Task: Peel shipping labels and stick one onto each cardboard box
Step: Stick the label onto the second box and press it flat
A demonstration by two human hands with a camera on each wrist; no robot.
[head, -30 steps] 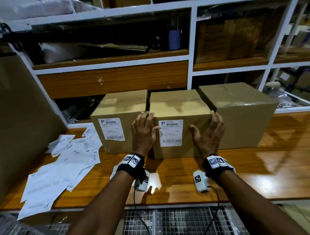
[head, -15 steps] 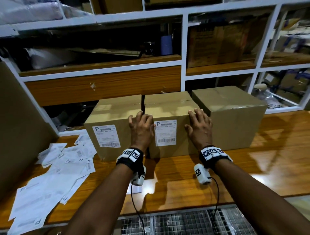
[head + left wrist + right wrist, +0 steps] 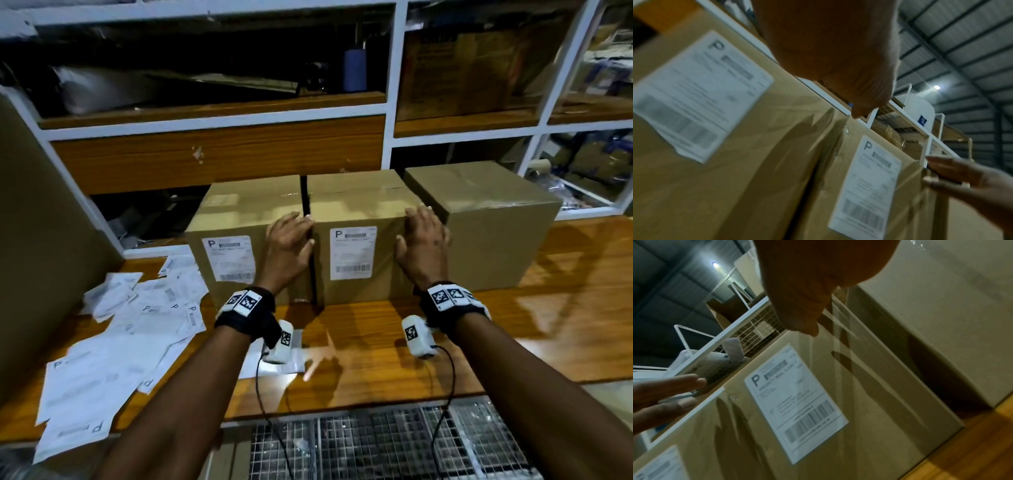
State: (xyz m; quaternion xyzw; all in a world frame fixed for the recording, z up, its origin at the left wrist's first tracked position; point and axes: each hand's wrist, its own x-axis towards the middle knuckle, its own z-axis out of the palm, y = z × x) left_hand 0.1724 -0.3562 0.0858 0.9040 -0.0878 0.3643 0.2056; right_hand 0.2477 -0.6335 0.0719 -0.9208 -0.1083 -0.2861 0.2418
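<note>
Three cardboard boxes stand in a row on the wooden table. The left box [image 3: 236, 219] and the middle box [image 3: 359, 212] each carry a white shipping label, one label [image 3: 229, 258] on the left box's front and one label [image 3: 352, 251] on the middle box's. The right box [image 3: 489, 219] shows no label on its visible faces. My left hand [image 3: 289, 245] lies flat with straight fingers on the middle box's front left edge. My right hand [image 3: 423, 240] lies flat on its front right edge. Both hands hold nothing.
A heap of loose label sheets [image 3: 113, 339] covers the table's left part, with one sheet [image 3: 274, 359] under my left wrist. A large cardboard panel [image 3: 41, 240] leans at far left. White shelving [image 3: 390, 85] rises behind the boxes. A wire grid [image 3: 376, 445] lies below the table's front edge.
Both hands slid up the middle box's front toward its top edge. The camera moved closer and the middle box now sits a little farther back, level with the left box.
</note>
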